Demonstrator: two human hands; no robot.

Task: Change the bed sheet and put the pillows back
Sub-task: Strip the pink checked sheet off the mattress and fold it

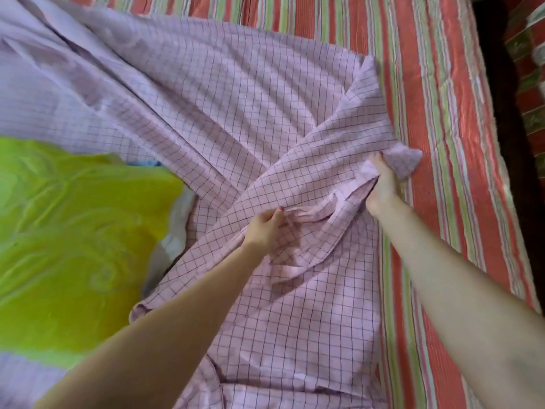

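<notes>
Striped red-green mattress (442, 113) fills background, partly bare. Pink checked sheet (236, 113) lies rumpled over it. Right hand (383, 187) pinches bunched sheet corner; left hand (262, 228) grips fold beside it, likely to spread sheet outward. Lime-green cloth (73, 231) beyond left fingers.

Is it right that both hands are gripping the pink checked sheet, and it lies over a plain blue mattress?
Not quite. In the head view, the left hand and right hand do grip the pink checked sheet, but the mattress under it is striped red and green, not plain blue.
</notes>
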